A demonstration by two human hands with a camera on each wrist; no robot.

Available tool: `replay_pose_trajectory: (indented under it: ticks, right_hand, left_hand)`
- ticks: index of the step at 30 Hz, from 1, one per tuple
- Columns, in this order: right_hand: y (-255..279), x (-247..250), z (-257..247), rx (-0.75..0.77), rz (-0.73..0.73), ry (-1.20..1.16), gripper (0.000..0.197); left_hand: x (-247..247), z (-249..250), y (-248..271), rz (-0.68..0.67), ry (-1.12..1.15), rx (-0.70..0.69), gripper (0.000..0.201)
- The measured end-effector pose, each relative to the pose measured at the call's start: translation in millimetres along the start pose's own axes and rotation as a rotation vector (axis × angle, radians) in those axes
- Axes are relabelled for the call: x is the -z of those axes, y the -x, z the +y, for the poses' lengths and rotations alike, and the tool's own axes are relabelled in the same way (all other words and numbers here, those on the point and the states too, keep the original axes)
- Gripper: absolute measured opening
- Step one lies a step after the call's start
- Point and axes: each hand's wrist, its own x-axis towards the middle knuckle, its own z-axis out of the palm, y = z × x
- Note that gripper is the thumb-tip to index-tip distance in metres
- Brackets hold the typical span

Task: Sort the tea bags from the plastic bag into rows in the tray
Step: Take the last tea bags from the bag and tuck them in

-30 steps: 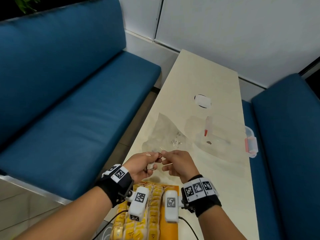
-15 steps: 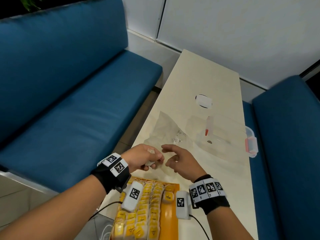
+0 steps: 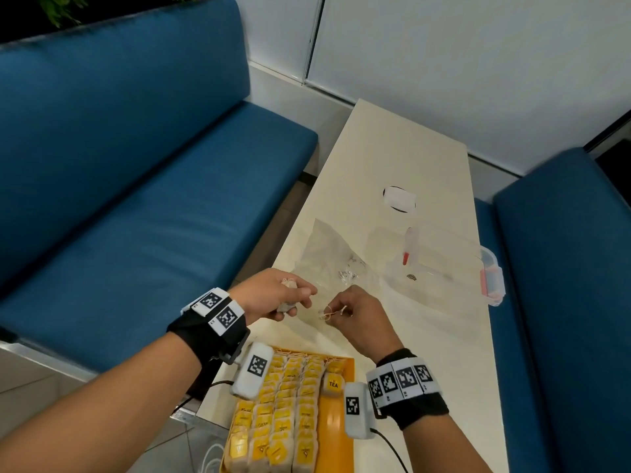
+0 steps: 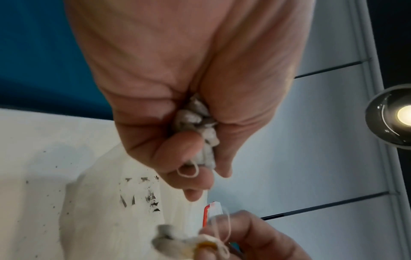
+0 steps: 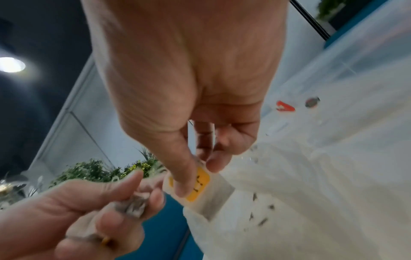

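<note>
My left hand (image 3: 283,297) grips crumpled tea bags (image 4: 200,126) in its curled fingers above the near end of the table. My right hand (image 3: 345,310) sits just to its right and pinches one tea bag (image 5: 200,183) with a yellow tag between thumb and fingers, its string (image 3: 329,312) looped over the fingers. The clear plastic bag (image 3: 338,254) lies flat on the table just beyond both hands. The orange tray (image 3: 338,421) is under my wrists, filled with rows of yellow-tagged tea bags (image 3: 283,414); its right column holds a single tea bag (image 3: 333,384).
A clear plastic box (image 3: 444,268) with a pink latch lies on the table (image 3: 403,148) at the right, beyond the hands. A white round mark (image 3: 399,199) is further back. Blue benches (image 3: 136,199) flank the table on both sides.
The two hands, which met over one bundle, have drawn apart. The right hand now pinches a separate tea bag with its string, while the left keeps the rest.
</note>
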Motion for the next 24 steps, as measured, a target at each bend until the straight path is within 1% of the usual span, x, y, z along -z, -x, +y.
replay_pose_trajectory:
  ticks: [2, 5, 8, 10, 12, 14, 19, 22, 24]
  right_hand:
    - [4.9, 8.9, 0.2, 0.014, 0.016, 0.025, 0.017]
    - [14.5, 20.3, 5.2, -0.019, 0.017, 0.060, 0.016]
    - [24.9, 21.6, 15.4, -0.059, 0.009, 0.074, 0.012]
    - [31.4, 22.0, 23.0, -0.088, 0.035, 0.055, 0.013]
    - [38.9, 22.1, 27.9, -0.095, 0.024, 0.069, 0.015]
    - [47.7, 17.7, 31.6, -0.091, -0.052, 0.118, 0.020]
    - [69.6, -4.6, 40.6, -0.055, -0.226, 0.328, 0.015]
    - [76.1, -15.7, 42.8, -0.045, -0.369, 0.418, 0.019]
    - [75.1, -20.4, 45.1, -0.049, -0.438, 0.449, 0.019]
  left_hand:
    - [2.5, -3.1, 3.5, 0.043, -0.034, -0.004, 0.017]
    - [4.1, -12.4, 10.6, 0.083, -0.045, 0.000, 0.016]
    - [-1.0, -27.3, 19.9, 0.080, -0.083, 0.028, 0.015]
    - [-6.2, -38.3, 24.9, 0.071, -0.105, 0.049, 0.015]
    - [-10.5, -48.1, 28.3, 0.076, -0.119, 0.063, 0.014]
    - [-14.5, -56.3, 29.9, 0.074, -0.141, 0.071, 0.014]
    - [-20.5, -69.5, 26.2, 0.053, -0.226, 0.069, 0.017]
    - [-19.2, -76.5, 20.8, 0.071, -0.241, 0.076, 0.022]
    - [-18.9, -79.2, 17.8, 0.084, -0.243, 0.087, 0.026]
